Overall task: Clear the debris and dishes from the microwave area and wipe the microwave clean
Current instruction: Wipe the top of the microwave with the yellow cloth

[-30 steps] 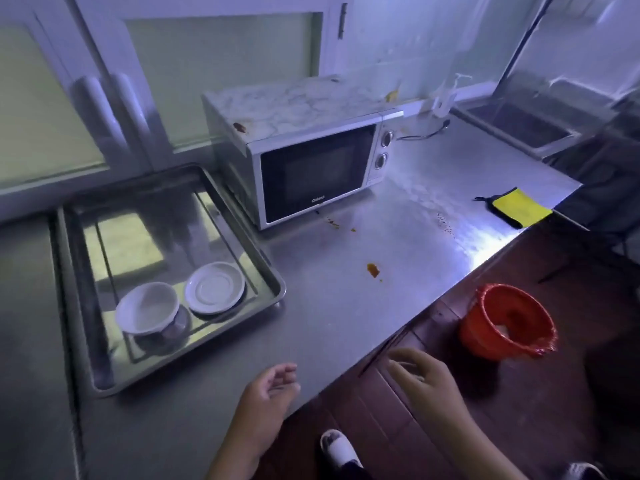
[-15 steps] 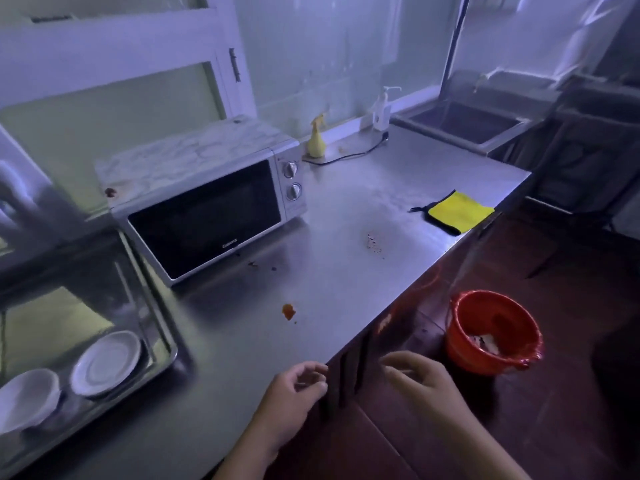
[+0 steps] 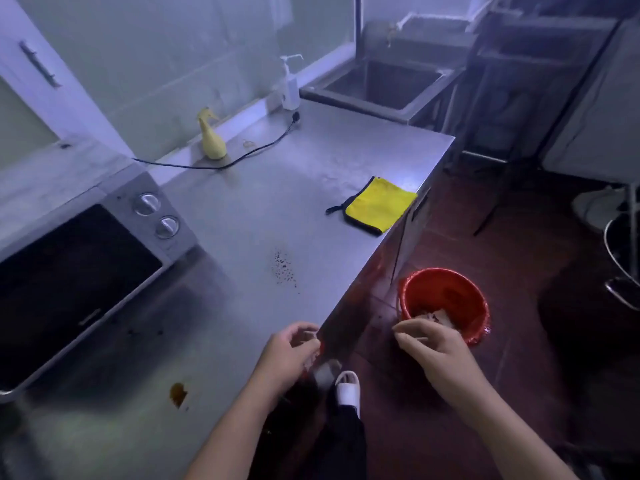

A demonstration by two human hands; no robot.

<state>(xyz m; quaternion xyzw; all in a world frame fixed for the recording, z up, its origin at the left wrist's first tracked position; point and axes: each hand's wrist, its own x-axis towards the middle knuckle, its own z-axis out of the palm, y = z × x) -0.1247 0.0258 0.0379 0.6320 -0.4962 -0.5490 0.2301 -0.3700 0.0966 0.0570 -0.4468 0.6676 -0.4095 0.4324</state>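
At the counter's [image 3: 242, 220] near edge, the left hand [image 3: 291, 355] hovers with fingers curled; whether it holds anything cannot be told. The right hand [image 3: 434, 353], likewise curled and unclear, hangs over the floor before the red bucket [image 3: 446, 292]. Left of the left hand lies a brown stain [image 3: 178, 393]. Beyond the hands are dark crumbs [image 3: 285, 270], the microwave [image 3: 79, 271] farther left, then the yellow cloth [image 3: 379, 204].

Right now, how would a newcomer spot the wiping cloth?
Take the steel counter, and follow its front edge from the microwave toward the sink. The cloth lies flat near that edge. It is bright yellow with dark trim, whereas the other yellow item, a spray bottle, stands upright by the wall.
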